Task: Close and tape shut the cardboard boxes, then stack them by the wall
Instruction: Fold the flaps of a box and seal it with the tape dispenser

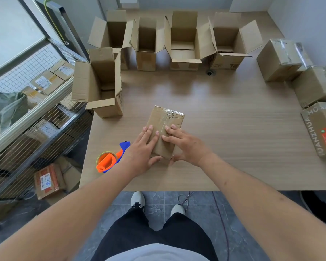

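Two hands on one closed box [165,131] at the table's [233,147] near middle: left hand [142,149] and right hand [184,146] lie flat, fingers straight, pressing its top. Long axis runs away from the person. Tape dispenser [110,160] just left, nearer the left hand. Beyond, five open boxes [184,40]; taped boxes [282,59] far right.

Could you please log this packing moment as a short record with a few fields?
setting: wooden table by a wall
box in work: small closed box, tape across its far end
left hand: fingers flat on the box top, thumb at its near edge
right hand: fingers resting on the box top
tape dispenser: orange and blue, lying on the table left of the box
open boxes: five, flaps up
taped boxes: at right edge
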Tool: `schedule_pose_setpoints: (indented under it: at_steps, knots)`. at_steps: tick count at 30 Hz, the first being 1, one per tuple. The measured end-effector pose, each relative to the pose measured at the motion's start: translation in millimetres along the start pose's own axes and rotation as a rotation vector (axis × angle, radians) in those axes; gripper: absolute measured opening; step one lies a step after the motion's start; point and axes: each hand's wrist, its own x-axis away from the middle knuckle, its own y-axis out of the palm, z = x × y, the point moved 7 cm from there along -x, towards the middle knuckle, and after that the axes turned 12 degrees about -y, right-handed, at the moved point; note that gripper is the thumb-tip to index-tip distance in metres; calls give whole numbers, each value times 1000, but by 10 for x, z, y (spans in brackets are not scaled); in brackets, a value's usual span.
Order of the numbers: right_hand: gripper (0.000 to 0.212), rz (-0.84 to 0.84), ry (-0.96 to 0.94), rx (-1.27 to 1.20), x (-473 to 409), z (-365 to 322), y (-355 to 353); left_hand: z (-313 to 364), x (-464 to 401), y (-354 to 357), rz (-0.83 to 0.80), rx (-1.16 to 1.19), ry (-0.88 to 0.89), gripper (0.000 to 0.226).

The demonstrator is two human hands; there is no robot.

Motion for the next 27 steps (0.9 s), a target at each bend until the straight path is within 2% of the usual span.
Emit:
schedule_pose_setpoints:
  at_steps: [4, 9, 11, 15, 19, 23, 27]
  knots:
    - [83, 19, 20, 44, -45, -35, -53, -9, 0, -14, -10, 5, -5, 91]
    - [81, 32, 42, 90, -23, -55, -60, -22, -17, 26, -10, 28, -19, 91]
    - [85, -26, 70, 53, -28, -60, -82, -24, -37, 21, -13, 21, -25, 92]
    - [108, -187, 97, 118, -18, -131, -114, 14, -25, 29, 17, 10, -67, 93]
    - [93, -267, 115, 208, -5, -155, -178, 86, -8, 17, 59, 38, -128, 96]
    - [77, -267, 155, 217, 28, -127, -336, 43, 51, -40, 60, 5, -13, 86]
    - [75, -238, 220, 165, 63, -159, -348, -3, 117, -42, 81, 8, 47, 80]
